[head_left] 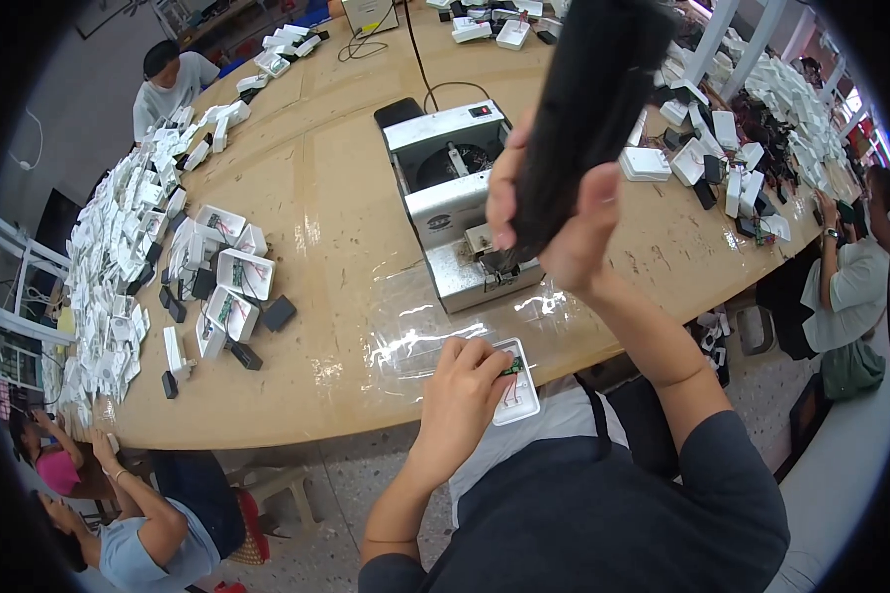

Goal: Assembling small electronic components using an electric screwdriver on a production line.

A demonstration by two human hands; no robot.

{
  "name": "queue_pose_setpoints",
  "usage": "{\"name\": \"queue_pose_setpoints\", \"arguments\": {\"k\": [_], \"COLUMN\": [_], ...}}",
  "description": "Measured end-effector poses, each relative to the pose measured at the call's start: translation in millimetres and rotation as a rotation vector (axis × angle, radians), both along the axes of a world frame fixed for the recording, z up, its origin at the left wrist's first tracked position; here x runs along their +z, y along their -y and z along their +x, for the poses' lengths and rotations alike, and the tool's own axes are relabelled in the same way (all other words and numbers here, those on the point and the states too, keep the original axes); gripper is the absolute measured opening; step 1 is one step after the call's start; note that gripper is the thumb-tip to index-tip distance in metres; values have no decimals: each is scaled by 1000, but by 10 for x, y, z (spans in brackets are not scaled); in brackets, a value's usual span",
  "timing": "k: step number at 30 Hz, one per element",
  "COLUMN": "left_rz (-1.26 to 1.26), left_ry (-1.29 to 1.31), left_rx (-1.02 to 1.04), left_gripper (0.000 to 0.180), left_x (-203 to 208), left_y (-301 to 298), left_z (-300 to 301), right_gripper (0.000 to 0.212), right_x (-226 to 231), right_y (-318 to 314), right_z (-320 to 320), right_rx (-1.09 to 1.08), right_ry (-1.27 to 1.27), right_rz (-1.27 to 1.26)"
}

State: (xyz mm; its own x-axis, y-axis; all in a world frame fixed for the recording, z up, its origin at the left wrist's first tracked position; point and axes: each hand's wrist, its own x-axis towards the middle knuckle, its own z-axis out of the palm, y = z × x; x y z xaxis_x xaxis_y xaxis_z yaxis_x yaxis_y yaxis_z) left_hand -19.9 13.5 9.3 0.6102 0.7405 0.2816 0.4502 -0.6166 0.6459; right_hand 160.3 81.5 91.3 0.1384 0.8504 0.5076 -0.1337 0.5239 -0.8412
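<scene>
My right hand (pixel 574 222) is closed around a thick black electric screwdriver (pixel 593 109), raised close to the camera. Its lower end points down at the front of a silver screw feeder (pixel 462 203); whether the tip touches is hidden. Below the feeder, at the table's near edge, my left hand (pixel 462 381) grips a white plastic casing (pixel 520 400). Inside that casing a small green circuit board (pixel 512 366) and thin red wires show, the fingers covering part of them.
Several open white casings with circuit boards (pixel 245 274) and black blocks (pixel 279 312) lie to the left. Large heaps of white casings line the left (pixel 109 287) and right (pixel 791 109) table edges. A cable (pixel 417 49) rises behind the feeder. Other people sit around the wooden table (pixel 316 198).
</scene>
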Motion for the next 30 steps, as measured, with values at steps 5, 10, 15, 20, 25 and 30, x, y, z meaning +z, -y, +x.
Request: {"name": "queue_pose_setpoints", "arguments": {"k": [5,10,15,20,25,30], "left_rz": [-17,-18,-27,-37,-38,-32], "left_ry": [2,7,-29,37,29,47], "left_rx": [0,2,-31,14,20,4], "left_gripper": [25,25,21,25,25,27], "left_x": [2,-5,-20,-40,-37,-52], "left_y": [6,-6,-20,6,13,-9], "left_z": [5,0,-21,4,9,-13], "right_gripper": [95,96,94,96,100,97], "right_x": [-146,-227,-250,-209,-301,-415], "right_y": [-75,-107,-118,-65,276,669], "right_z": [-56,-53,-16,-42,-39,-96], "right_rx": [15,45,54,248,160,223], "right_ry": [26,-10,-10,138,65,0], "right_rz": [-23,-39,-24,11,-88,-127]}}
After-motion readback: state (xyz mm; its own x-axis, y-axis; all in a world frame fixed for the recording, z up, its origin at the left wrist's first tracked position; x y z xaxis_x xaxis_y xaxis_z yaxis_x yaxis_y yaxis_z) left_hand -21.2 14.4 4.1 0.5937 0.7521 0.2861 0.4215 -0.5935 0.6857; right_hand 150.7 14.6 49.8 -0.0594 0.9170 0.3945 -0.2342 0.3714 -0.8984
